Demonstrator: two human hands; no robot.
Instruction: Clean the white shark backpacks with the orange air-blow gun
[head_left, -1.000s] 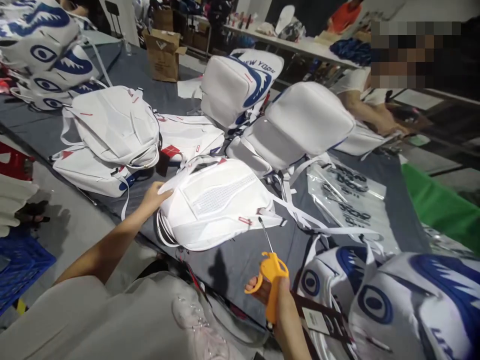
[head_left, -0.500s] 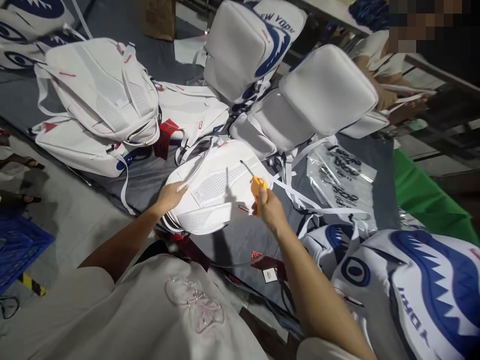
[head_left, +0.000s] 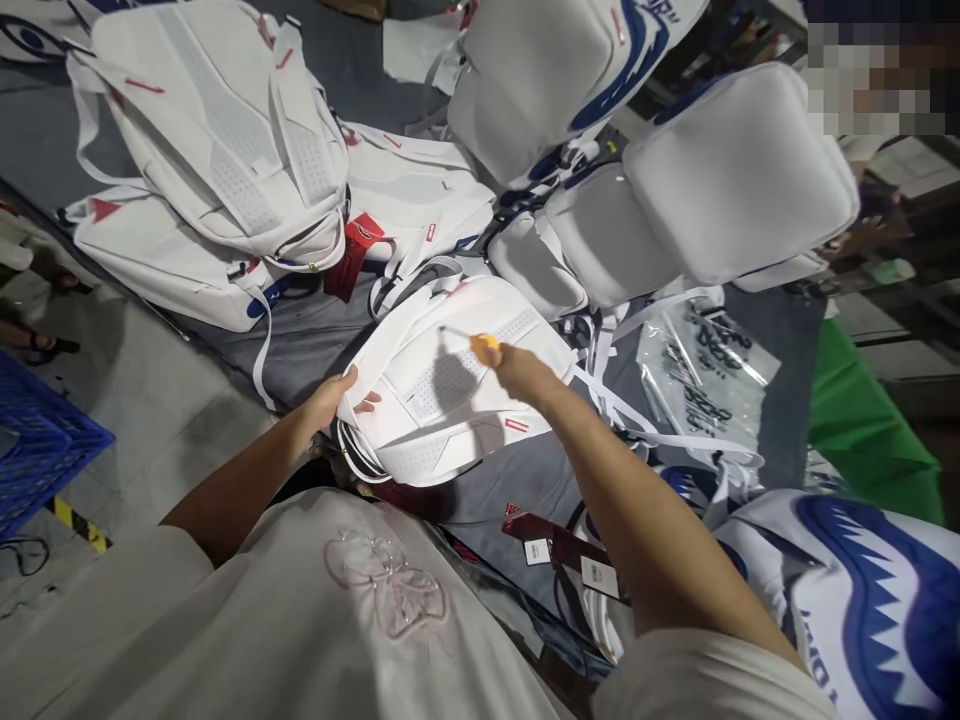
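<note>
The left grip grasped a bag by its edge; the right grip clasped a tool above it.

White backpack laid flat at frame centre, perforated padding facing up. Orange blow gun held above it, thin nozzle pointed left.

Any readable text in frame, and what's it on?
"YOR", sideways, end unclear: lower-right bag.
Lettering on top bag: cut off, unreadable.
Black print on plastic sleeve: too blurred.
White labels: too small.
Red tag: too small.
Red patch on held bag: too small.
</note>
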